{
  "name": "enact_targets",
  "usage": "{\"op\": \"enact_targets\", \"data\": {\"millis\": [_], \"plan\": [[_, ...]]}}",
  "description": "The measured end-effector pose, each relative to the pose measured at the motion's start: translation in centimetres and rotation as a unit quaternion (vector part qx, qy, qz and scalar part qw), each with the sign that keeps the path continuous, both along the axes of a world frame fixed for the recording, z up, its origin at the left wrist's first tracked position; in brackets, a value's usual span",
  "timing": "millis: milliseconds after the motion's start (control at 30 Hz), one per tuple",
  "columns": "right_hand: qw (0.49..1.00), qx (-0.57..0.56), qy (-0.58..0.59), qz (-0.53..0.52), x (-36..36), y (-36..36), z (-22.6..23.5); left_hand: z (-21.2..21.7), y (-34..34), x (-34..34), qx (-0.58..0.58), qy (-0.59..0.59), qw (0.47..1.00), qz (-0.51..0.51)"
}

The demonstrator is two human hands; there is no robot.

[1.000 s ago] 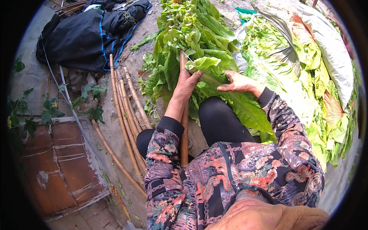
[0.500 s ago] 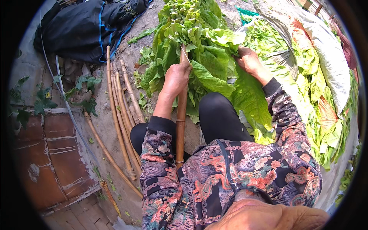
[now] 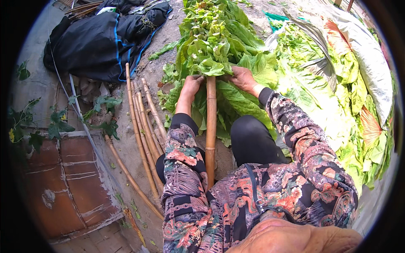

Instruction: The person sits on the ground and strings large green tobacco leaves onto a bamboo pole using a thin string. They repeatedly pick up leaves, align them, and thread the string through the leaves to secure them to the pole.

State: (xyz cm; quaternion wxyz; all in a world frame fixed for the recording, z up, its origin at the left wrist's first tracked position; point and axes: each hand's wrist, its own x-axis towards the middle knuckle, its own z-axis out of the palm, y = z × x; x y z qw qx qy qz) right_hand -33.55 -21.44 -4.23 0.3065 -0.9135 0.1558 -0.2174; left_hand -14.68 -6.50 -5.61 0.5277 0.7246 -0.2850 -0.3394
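Note:
A bamboo pole (image 3: pixel 211 122) runs from my lap up the middle, its far part covered by a dense row of large green leaves (image 3: pixel 211 50) that look like tobacco leaves. Just left of the pole, my left hand (image 3: pixel 192 87) is closed with its fingertips at the nearest leaf stems; what it pinches is hidden. On the other side, my right hand (image 3: pixel 244 79) is closed on a leaf at its stem end, close against the pole. Leaf blades hang down on both sides, partly behind my hands.
A big pile of loose leaves (image 3: pixel 303 101) spreads at the right, beside a whitish sheet (image 3: pixel 367 55). Several spare bamboo poles (image 3: pixel 141 126) lie on the ground at the left. Beyond them are a black tarp with blue edging (image 3: pixel 90 46) and a brown panel (image 3: pixel 69 181).
My left hand has let go of the pole and moved to the leaf stems. The right hand has come left with a leaf to the pole. The thin string seen earlier is now hidden.

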Motion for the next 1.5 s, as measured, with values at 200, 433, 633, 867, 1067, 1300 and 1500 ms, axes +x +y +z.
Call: {"op": "enact_targets", "data": {"millis": [200, 433, 633, 867, 1067, 1300, 1500], "plan": [[0.991, 0.022, 0.120, -0.052, -5.1, 2.8, -1.5, -2.1, 1.9, 0.2, -0.090, 0.225, 0.970, 0.007], [0.849, 0.450, 0.023, 0.278, 2.5, 5.5, -8.4, 2.3, 0.8, -1.9, -0.037, 0.145, 0.986, 0.068], [0.787, 0.585, 0.074, 0.182, -4.1, -0.7, -9.1, 4.0, 3.0, -4.2, -0.107, 0.073, 0.984, 0.120], [0.887, 0.093, 0.023, -0.451, -21.0, -23.6, -22.5, 7.1, 2.8, -11.7, -0.091, -0.160, 0.967, 0.178], [0.888, 0.001, 0.118, -0.445, -18.8, -24.9, -25.4, 6.9, 4.8, -13.2, 0.038, -0.293, 0.943, 0.155], [0.830, 0.020, 0.260, -0.493, -13.9, -25.6, -27.1, 6.9, 6.1, -13.2, 0.109, -0.361, 0.913, 0.157], [0.824, -0.052, 0.283, -0.489, -13.5, -25.8, -27.1, 6.9, 4.6, -13.8, 0.046, -0.404, 0.895, 0.181]]}}
